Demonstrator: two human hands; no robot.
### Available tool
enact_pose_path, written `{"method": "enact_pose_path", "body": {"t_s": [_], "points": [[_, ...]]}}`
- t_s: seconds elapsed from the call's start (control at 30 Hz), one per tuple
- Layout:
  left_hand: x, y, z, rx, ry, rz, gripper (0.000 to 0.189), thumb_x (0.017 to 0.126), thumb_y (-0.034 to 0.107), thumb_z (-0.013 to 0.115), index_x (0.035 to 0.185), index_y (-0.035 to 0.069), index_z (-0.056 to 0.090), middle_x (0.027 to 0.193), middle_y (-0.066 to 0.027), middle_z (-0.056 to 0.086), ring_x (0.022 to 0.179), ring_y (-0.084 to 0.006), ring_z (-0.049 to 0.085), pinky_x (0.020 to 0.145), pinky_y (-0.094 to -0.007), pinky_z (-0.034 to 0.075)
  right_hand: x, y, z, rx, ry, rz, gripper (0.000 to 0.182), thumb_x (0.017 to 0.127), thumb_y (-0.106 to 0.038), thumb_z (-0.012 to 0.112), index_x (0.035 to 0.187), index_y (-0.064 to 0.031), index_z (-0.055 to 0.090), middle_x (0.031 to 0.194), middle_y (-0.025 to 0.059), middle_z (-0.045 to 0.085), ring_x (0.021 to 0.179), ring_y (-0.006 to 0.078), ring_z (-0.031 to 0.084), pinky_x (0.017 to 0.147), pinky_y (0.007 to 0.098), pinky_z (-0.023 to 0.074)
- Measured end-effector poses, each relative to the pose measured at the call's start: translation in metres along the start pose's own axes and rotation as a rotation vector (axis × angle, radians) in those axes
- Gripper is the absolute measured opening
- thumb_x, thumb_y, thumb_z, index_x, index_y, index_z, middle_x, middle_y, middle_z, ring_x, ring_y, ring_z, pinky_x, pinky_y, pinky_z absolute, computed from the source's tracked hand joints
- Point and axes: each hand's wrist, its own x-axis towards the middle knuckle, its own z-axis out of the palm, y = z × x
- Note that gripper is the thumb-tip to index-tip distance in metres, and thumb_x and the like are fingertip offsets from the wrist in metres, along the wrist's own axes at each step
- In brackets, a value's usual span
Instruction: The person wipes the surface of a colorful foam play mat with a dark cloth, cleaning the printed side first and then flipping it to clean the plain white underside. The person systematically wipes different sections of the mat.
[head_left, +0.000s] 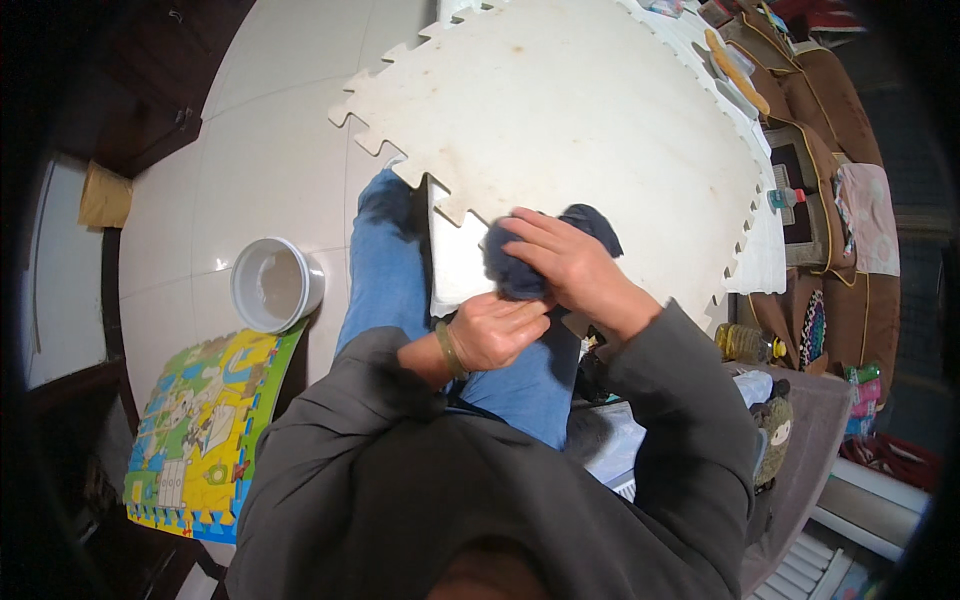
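Observation:
A large off-white foam mat (570, 120) with interlocking toothed edges stretches out before me and bears small brown stains. My right hand (581, 266) presses a bunched dark navy cloth (514, 262) against the mat's near edge, and part of the cloth trails to the right over the mat. Just below the cloth, my left hand (499, 330) is closed at that edge, a greenish bangle (451, 351) on its wrist. Its fingertips are partly hidden. Under the near left edge, a white surface (457, 262) shows beside my knee.
A white bucket (311, 289) of cloudy water stands on floor tiles at left, beside a colourful printed foam mat (199, 435). At right are a capped bottle (786, 198), a jug of yellow liquid (750, 345), a long bread-like item (735, 71) and a brown sofa (832, 97).

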Motion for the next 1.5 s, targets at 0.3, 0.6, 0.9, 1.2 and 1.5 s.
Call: {"method": "enact_pose_path", "body": {"t_s": [0.3,0.6,0.9,1.2,1.5], "points": [[-0.008,-0.007,0.001,-0.008,-0.008,0.007,0.015,0.072,0.005,0.067,0.086,0.002,0.069,0.098,-0.0125,0.072,0.087,-0.0237,0.071,0.078,-0.0331,0.057,-0.008,0.002,-0.005,0.014,-0.034,0.05,0.041,0.069,0.004,0.066,0.11,0.0003,0.065,0.135,0.0169,0.06,0.131,0.0351,0.054,0.104,0.0424,0.0486],[-0.002,-0.002,0.004,-0.032,0.043,0.012,0.012,0.073,0.004,0.065,0.084,0.0,0.068,0.104,-0.0158,0.071,0.096,-0.0275,0.071,0.086,-0.0367,0.056,0.008,0.005,0.01,-0.071,0.03,0.055,0.036,0.076,0.0,0.062,0.112,0.0004,0.066,0.133,0.0154,0.061,0.128,0.0348,0.055,0.101,0.0412,0.0503],[0.001,0.0,-0.009,-0.036,-0.077,-0.041,0.014,0.074,0.004,0.065,0.088,0.002,0.069,0.109,-0.0139,0.069,0.11,-0.0292,0.066,0.098,-0.0404,0.052,0.045,0.015,0.032,-0.107,0.136,0.022,0.049,0.074,0.004,0.062,0.123,-0.0021,0.061,0.141,0.0154,0.054,0.131,0.0347,0.052,0.104,0.0466,0.0457],[0.038,-0.008,-0.059,0.262,-0.061,-0.239,0.049,0.075,0.013,0.072,0.123,0.01,0.066,0.142,-0.0175,0.053,0.136,-0.0352,0.046,0.11,-0.0539,0.038,-0.03,0.02,0.007,-0.163,0.216,0.411,0.058,0.089,-0.015,0.063,0.143,-0.0017,0.046,0.147,0.0214,0.047,0.135,0.0357,0.047,0.115,0.0501,0.03],[0.034,-0.044,-0.054,0.279,-0.206,-0.355,0.05,0.076,0.016,0.077,0.124,0.011,0.063,0.142,-0.0122,0.053,0.136,-0.036,0.044,0.108,-0.0524,0.041,-0.047,0.038,0.035,0.305,0.526,0.534,0.047,0.098,-0.013,0.053,0.143,-0.0002,0.046,0.132,0.0203,0.056,0.124,0.0338,0.055,0.105,0.0389,0.0437]]}}
